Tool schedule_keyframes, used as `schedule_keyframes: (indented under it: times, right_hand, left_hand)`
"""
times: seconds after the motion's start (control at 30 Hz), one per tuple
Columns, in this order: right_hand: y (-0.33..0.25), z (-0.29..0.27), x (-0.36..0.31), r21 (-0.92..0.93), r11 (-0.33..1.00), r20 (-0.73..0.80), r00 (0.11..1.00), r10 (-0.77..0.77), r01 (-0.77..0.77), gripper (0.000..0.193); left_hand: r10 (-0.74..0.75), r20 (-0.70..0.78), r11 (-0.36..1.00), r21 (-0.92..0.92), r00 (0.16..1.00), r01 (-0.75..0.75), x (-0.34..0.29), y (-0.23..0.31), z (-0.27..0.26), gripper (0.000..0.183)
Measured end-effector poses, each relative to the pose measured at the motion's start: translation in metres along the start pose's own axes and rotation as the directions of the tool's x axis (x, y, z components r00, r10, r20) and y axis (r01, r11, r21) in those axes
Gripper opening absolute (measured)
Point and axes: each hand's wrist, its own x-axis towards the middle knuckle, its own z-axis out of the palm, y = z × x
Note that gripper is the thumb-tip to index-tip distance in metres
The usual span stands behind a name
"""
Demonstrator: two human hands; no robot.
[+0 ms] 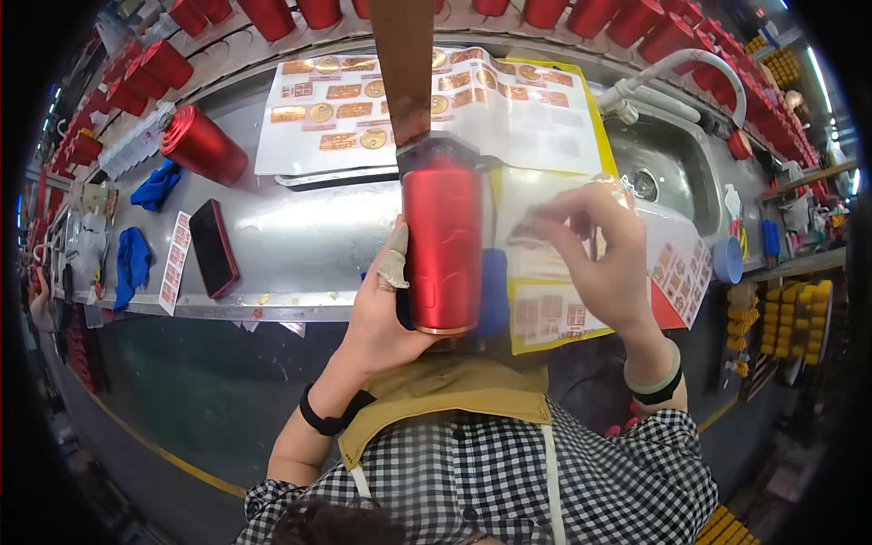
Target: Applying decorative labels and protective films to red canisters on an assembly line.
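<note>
In my left hand [371,322] is a shiny red metal canister [442,245], held in front of my apron with the fingers around its left side and base. Pale wrapping covers one finger of that hand. To the right, my right hand [604,250] hovers over a small pale sheet with stickers [551,313]; its thumb and forefinger are pinched together. Blur hides whatever is between them. Large white sheets of gold and orange stickers [341,109] lie behind the canister. Another red canister [204,145] rests tilted at the left.
The steel counter [318,227] bears a phone [213,248], a sticker strip [174,263] and blue cloths [133,268]. On the right are a sink [668,168], a curved faucet pipe [681,62] and a blue cup [728,260]. Several red canisters [545,11] line the back. A brown upright bar [402,73] blocks part of the view.
</note>
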Motion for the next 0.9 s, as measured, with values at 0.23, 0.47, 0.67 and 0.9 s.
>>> schedule_keyframes:
  times: [0.23,0.47,0.67,0.9]
  right_hand:
    - [-0.03,0.023,0.018,0.257,0.961,0.096,0.992,0.08,-0.103,0.02]
    - [0.001,0.063,0.029,0.31,0.934,0.104,0.983,0.153,-0.179,0.02]
    - [0.008,0.07,0.031,0.316,0.916,0.1,0.969,0.226,-0.246,0.018]
    - [0.014,0.078,0.035,0.431,0.818,0.139,0.924,0.357,-0.381,0.016]
  left_hand:
    - [-0.078,0.204,0.993,-0.071,0.976,0.094,0.0,-0.003,-0.014,0.135]
    - [-0.31,0.114,0.783,-0.533,0.944,0.321,0.026,-0.007,-0.012,0.1]
    - [-0.379,0.133,0.724,-0.574,0.916,0.384,0.045,0.007,-0.001,0.085]
    - [-0.426,0.179,0.609,-0.669,0.887,0.427,0.043,0.008,-0.001,0.085]
